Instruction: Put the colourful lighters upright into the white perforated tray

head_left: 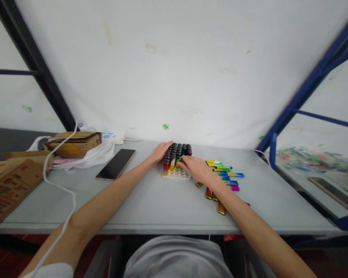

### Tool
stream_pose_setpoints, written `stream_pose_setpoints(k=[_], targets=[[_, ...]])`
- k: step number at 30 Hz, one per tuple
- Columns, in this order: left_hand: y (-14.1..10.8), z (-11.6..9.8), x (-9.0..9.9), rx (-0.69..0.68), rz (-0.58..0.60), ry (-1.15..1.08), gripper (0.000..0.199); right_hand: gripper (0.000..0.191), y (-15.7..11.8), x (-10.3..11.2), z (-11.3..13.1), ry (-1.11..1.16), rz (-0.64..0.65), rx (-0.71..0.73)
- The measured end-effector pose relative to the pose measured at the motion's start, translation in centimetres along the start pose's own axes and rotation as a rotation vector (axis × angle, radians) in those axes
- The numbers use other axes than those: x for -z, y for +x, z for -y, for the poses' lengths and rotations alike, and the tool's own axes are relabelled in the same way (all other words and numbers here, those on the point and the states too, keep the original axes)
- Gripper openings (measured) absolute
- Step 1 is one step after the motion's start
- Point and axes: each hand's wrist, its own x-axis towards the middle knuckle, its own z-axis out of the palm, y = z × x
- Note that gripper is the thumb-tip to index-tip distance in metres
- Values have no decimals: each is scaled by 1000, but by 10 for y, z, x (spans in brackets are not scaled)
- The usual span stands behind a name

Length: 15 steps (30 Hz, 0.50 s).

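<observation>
A white tray [176, 175] with round holes stands on the grey table. Its back and left holes are filled with upright lighters [166, 168] that have dark tops, while several front holes show bare. My left hand [161, 151] is closed against the back left side of the tray and its lighters, with some fingers hidden behind them. Over the tray's right front part, my right hand [193, 166] pinches a small greenish lighter [179, 159], mostly covered by the fingers. Loose shiny lighters [225, 175] in yellow, green, blue, pink and gold lie beside and partly under my right forearm.
A phone [116, 164] lies left of the tray. Cardboard boxes [75, 144], a plastic bag [97, 154] and a white cable [59, 188] are farther left. A blue metal frame [301, 90] borders the right side, with another phone [333, 191] beyond it. A white wall stands behind.
</observation>
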Motion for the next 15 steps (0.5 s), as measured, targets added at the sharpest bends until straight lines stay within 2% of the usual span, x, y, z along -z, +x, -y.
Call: stream_pose_setpoints(k=[5,10,15], targets=[[0,0,1,-14,2,48,56,37,-10,16,-8,160,-66,7],[-1,-1,1,-12,23,30,57,48,-27,38,-45,245,-190,-70],[-1,-2,1,-5,4,42,58,50,-34,42,-75,277,-167,-137]])
